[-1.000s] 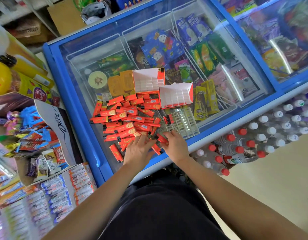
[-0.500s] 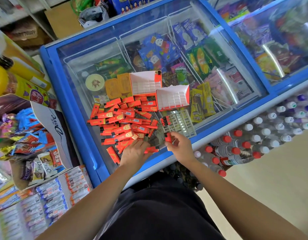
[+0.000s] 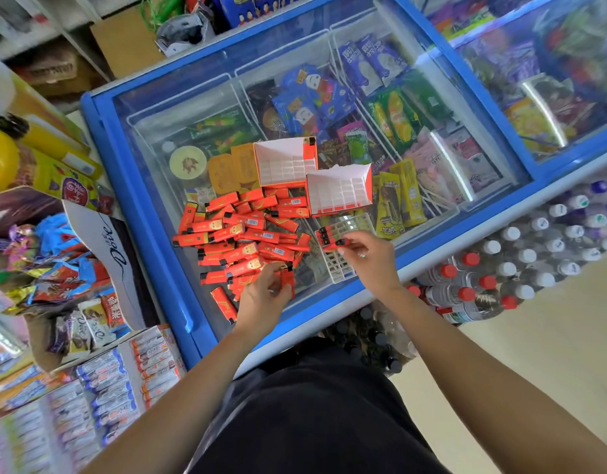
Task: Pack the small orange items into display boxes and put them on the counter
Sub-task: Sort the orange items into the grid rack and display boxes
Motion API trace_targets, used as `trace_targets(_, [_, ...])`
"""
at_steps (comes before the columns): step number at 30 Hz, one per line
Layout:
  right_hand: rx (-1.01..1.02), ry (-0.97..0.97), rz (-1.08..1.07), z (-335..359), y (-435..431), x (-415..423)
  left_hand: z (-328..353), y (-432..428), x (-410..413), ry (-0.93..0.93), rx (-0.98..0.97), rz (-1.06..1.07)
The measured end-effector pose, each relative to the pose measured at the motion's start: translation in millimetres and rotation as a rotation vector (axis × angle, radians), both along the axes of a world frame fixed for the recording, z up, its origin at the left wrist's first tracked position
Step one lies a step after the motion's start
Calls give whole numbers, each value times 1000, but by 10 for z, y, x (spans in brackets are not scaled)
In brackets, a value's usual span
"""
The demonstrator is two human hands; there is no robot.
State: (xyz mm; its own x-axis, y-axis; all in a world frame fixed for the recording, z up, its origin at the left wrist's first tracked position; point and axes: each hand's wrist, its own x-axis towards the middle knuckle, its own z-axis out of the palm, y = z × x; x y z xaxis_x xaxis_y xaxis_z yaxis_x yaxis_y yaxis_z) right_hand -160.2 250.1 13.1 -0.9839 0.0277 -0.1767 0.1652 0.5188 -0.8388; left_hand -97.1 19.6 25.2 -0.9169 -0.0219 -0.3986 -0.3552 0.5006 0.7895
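Since a second ago the right hand [image 3: 372, 260] has left the near edge of the heap and gone out to the white grid tray [image 3: 336, 266], while the left hand [image 3: 264, 297] has picked a piece out of the heap. The left hand now grips one orange item [image 3: 287, 279] between thumb and curled fingers, black end pointing away from the person. A loose orange piece [image 3: 224, 301] lies alone on the glass just left of that hand. The pile of orange items [image 3: 247, 234] spreads over the counter [image 3: 192, 107] just beyond the left hand and to its left. The right hand pinches a second orange item [image 3: 333, 247] at its fingertips, over the grid tray that lies under and beyond that hand. A few packed orange pieces [image 3: 324, 234] with black ends sit in the tray's cells just left of the right hand's fingertips; whether the pinched one touches them I cannot tell. Beyond the right hand stands the nearer display box [image 3: 339, 191], open, white and divided into cells inside. The farther display box [image 3: 284, 162], of the same kind, stands beyond the pile, its corner against the nearer one. To the right of the right hand, below the counter's edge, stand capped bottles [image 3: 466, 278].
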Motion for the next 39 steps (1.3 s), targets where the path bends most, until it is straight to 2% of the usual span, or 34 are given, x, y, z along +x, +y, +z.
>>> trace_targets(10, [126,90,138,-92,-27,-97,205,95,-102,-3,62,60])
trace_targets(14, [13,31,91,-62,-57,-88,274,168,-219,21,107,82])
trace_targets(20, [-225,-169,-22,6,-126,-38,397,267,-342,64,149,79])
trace_targets(26, [-190,-131,-99,-24,-236,-61,383,241,-338,58,153,102])
trace_targets(32, [-175,-132,-53,36,-193,-113,372,178,-403,60,142,103])
trace_targets(39, [-148,-209,9,119,29,-206,452,139,-669,171,158,166])
